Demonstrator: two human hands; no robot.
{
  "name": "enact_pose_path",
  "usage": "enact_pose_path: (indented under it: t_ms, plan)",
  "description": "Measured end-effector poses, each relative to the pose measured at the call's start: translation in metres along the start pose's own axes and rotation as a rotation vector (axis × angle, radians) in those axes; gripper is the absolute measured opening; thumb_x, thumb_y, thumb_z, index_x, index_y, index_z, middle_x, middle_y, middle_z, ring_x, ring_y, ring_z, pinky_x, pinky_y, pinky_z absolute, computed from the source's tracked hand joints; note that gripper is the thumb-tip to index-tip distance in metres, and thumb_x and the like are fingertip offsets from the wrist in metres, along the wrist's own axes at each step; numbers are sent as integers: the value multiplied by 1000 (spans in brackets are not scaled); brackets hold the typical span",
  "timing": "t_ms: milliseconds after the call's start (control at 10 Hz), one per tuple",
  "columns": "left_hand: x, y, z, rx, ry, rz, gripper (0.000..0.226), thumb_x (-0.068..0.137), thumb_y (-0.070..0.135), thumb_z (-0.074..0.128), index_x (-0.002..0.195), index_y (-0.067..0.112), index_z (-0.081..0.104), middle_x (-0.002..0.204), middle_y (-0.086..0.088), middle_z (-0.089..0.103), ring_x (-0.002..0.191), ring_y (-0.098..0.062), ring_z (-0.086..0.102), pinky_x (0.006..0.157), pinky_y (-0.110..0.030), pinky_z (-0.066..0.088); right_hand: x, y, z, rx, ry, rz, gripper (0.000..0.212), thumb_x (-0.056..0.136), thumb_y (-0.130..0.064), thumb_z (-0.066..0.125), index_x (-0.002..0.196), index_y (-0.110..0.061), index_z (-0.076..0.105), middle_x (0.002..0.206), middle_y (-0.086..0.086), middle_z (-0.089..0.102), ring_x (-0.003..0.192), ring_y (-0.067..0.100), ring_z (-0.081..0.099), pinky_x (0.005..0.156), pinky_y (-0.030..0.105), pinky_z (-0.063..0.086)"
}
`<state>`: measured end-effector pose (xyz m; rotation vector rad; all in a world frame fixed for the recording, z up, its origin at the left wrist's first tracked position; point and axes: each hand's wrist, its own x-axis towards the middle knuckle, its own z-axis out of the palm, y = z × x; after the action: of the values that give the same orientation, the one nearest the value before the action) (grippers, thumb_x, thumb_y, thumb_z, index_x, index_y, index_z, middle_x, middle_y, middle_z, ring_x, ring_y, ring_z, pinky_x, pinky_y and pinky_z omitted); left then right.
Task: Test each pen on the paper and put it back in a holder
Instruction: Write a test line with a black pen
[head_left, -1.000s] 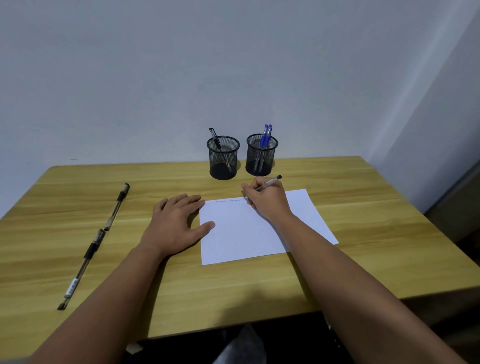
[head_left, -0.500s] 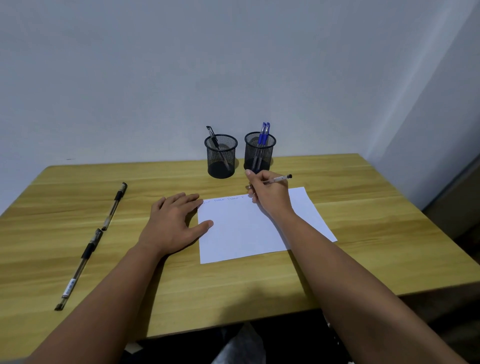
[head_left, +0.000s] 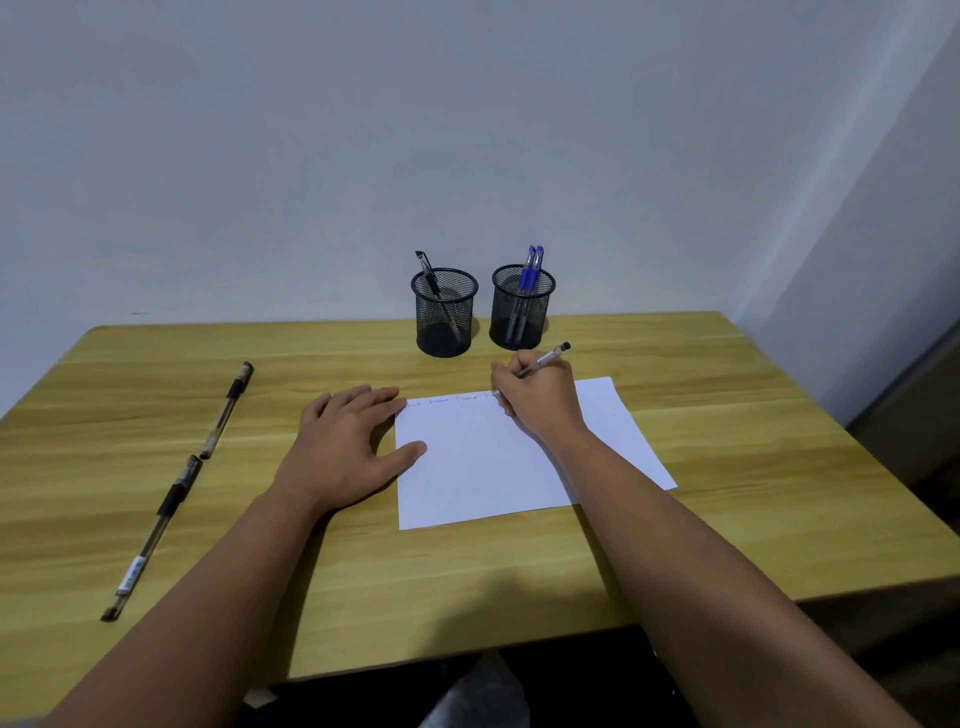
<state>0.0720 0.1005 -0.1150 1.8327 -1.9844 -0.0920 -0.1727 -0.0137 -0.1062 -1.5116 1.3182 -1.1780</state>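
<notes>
Desk (head_left: 727, 395) of pale wood — wall (head_left: 467, 130) behind.

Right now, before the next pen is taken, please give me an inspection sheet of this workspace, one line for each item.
Surface: wooden table, against a pale wall.
Job's things: sheet of paper with short handwriting along its far edge; left mesh holder holds one black pen; right mesh holder holds two blue pens; two black pens lie end to end at the table's left side.
Clutter: nothing seen.
Hands: left hand rests flat, fingertips and thumb on the paper's left edge; right hand grips a pen, tip at the writing line.
Cables: nothing seen.
Surroundings: bare wall corner at right; dark floor below the table's near edge.
</notes>
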Motion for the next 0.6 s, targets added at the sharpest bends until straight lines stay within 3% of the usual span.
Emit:
enact_pose_path:
  t_ms: [200, 500, 600]
  plan:
    - [0, 0, 0, 0, 2, -2, 76, 80, 81, 45, 143, 39, 53, 154, 22, 43, 147, -9, 30, 121, -49, 17, 0, 1, 1, -34, -7, -22, 33, 96, -11, 73, 72, 8, 61, 63, 29, 63, 46, 23, 58, 48, 32, 47]
    - [0, 1, -1, 1, -2, 0, 77, 80, 80, 46, 144, 38, 53, 154, 21, 43, 148, -10, 30, 121, -48, 16, 2, 4, 0, -13, 21, -7, 35, 96, -13, 72, 69, 5, 58, 62, 29, 62, 51, 33, 61, 52, 35, 51]
    - [0, 1, -1, 7, -7, -2, 77, 80, 81, 45, 144, 39, 52, 154, 21, 43, 148, -10, 30, 121, -48, 16, 3, 6, 1, -24, 32, 4, 38, 93, -14, 71, 61, -6, 54, 52, 16, 54, 52, 30, 59, 55, 37, 52]
